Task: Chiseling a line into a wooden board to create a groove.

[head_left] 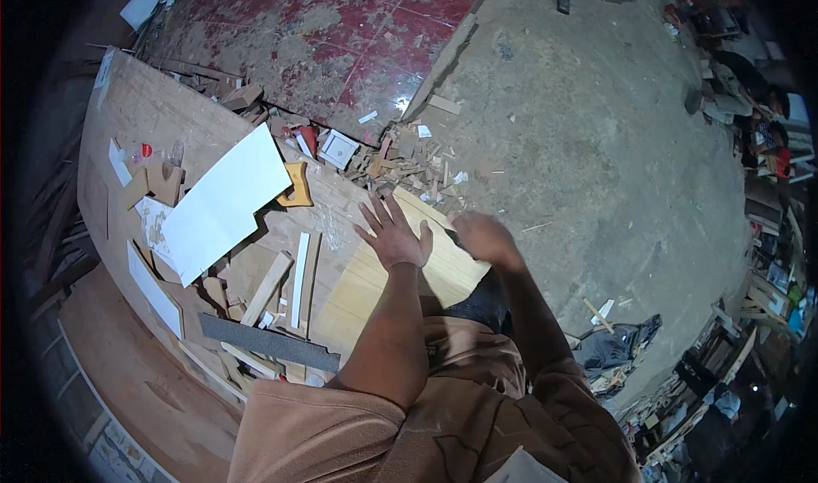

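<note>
My left hand (396, 237) lies flat with fingers spread on a pale wooden board (452, 270), pressing against its surface. The board rests partly on the workbench, and its right end reaches over my lap. At the board's right edge is my right hand (486, 238), its fingers curled closed. Whatever it may hold is hidden beneath the hand. Left of my left hand, a handsaw's yellow handle (296, 185) sticks out from under a white panel (226, 202) with a notched edge.
Wood strips, offcuts and a dark grey strip (268, 341) litter the workbench (204, 112). A heap of wood scraps (417, 172) lies on the floor beyond the bench. Dark crumpled cloth (618, 347) is on the concrete floor at right. People sit at the far right.
</note>
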Available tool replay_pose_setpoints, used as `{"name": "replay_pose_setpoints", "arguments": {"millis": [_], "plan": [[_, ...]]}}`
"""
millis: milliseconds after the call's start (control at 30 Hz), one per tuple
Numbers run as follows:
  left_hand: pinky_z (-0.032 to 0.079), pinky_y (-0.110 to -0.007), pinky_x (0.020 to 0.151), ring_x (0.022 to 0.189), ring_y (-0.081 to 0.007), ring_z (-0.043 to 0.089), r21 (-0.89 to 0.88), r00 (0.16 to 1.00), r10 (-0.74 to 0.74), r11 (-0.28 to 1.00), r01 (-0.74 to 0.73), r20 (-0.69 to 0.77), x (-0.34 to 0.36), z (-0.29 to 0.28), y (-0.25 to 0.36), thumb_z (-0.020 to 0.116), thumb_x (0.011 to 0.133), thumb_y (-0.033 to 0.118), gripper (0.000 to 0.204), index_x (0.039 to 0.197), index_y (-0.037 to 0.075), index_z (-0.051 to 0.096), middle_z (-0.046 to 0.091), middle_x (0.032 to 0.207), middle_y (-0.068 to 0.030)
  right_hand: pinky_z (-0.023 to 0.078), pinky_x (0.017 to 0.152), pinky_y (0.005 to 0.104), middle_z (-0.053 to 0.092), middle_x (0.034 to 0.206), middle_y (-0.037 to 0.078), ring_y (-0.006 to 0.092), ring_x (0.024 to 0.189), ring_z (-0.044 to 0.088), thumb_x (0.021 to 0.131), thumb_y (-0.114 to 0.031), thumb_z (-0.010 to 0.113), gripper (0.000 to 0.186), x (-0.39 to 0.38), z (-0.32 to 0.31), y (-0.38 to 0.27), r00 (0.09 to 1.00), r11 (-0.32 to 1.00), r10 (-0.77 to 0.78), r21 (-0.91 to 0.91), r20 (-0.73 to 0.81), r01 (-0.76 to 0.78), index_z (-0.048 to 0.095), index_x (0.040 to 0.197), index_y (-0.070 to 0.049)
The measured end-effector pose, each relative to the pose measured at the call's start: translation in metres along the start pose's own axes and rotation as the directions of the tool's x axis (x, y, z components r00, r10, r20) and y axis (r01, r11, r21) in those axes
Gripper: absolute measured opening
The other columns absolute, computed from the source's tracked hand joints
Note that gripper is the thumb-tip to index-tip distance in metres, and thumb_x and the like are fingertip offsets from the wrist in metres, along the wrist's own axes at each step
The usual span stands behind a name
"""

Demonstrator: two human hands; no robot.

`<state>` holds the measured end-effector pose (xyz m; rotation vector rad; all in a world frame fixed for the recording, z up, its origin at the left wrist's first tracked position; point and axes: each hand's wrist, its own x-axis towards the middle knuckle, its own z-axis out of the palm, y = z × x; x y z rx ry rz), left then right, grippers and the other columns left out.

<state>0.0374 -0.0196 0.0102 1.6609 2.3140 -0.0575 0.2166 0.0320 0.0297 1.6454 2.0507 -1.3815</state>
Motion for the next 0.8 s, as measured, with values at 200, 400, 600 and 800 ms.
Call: {"name": "replay_pose_setpoints", "arguments": {"millis": [200,400,600,800], "plan": [[-0.001,-0.069,0.113,0.148,-0.0479,0.001,-0.006,1.000,0.007,1.000,-0.007,-0.025,0.002,0.002,0.002,0.056,0.081,0.049,0.098,0.155,0.002,0.012,0.009,0.161,-0.0254,0.047,0.082,0.0549,0.063,0.098,0.030,0.0484,0.096,0.060,0.098,-0.037,0.046,0.042,0.012,0.020,0.053,0.948,0.949,0.213,0.280,-0.235,-0.144,0.063,0.099,0.001],[-0.001,-0.068,0.113,0.149,-0.0451,0.001,0.033,0.999,-0.030,0.999,0.031,-0.020,0.001,-0.003,0.001,0.056,0.082,0.048,0.096,0.155,0.003,0.014,0.008,0.163,-0.0215,0.048,0.077,0.0552,0.065,0.090,0.026,0.0470,0.088,0.063,0.099,-0.038,0.044,0.037,-0.012,0.047,0.038,0.973,0.940,0.172,0.321,-0.150,-0.117,0.065,0.100,-0.007],[-0.002,-0.067,0.115,0.150,-0.0413,-0.002,0.084,0.996,-0.082,0.993,0.080,0.026,0.003,-0.003,0.002,0.052,0.084,0.054,0.093,0.155,0.006,0.017,0.006,0.163,-0.0178,0.049,0.077,0.0557,0.067,0.092,0.024,0.0462,0.088,0.064,0.102,-0.039,0.039,0.040,-0.010,0.042,0.032,0.969,0.997,0.047,0.077,-0.241,-0.029,0.065,0.099,-0.010],[-0.001,-0.067,0.115,0.150,-0.0395,0.000,0.077,0.995,-0.098,0.992,0.097,0.016,0.003,-0.006,0.000,0.053,0.084,0.055,0.091,0.155,0.008,0.020,0.009,0.163,-0.0151,0.047,0.083,0.0583,0.068,0.092,0.024,0.0435,0.091,0.066,0.101,-0.046,0.036,0.047,0.005,0.054,0.055,0.980,0.996,-0.008,0.084,-0.198,0.025,0.067,0.103,-0.010]]}}
